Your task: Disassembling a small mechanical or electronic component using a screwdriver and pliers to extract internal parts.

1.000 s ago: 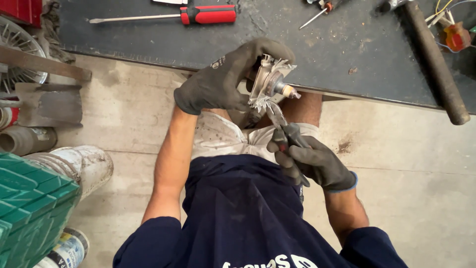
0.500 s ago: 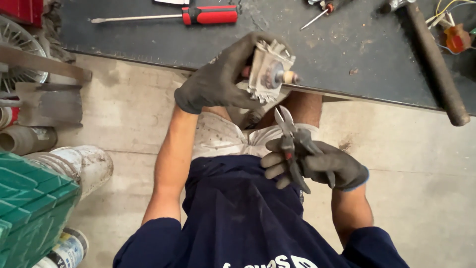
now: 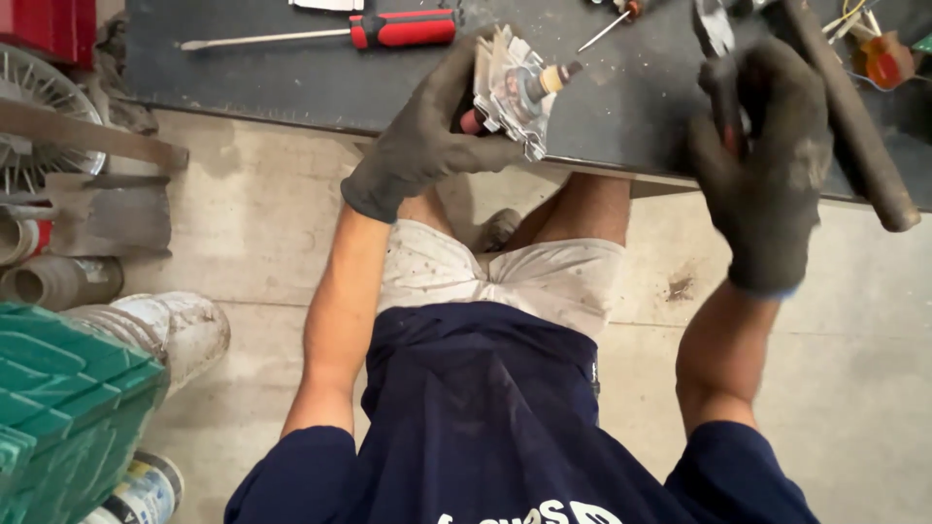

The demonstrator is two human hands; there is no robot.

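Screwdriver lies on workbench, left of metal part.

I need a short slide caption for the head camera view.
Gloved left hand holds a small motor part; gloved right hand grips pliers above the dark workbench.

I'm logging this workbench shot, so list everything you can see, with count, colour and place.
motor part: one, silver plates with a shaft, held over the bench edge
pliers: one, dark with red handles, in the right hand
screwdriver: one, red and black handle, bench top left
small screwdriver: one, thin, bench top centre
metal bar: one, dark, bench right
workbench: one, dark grey, top
crate: one, green, lower left
bucket: one, white, stained, left floor
fan guard: one, grey wire, far left
left hand: dark glove, grip on the motor part
right hand: dark glove, grip on the pliers
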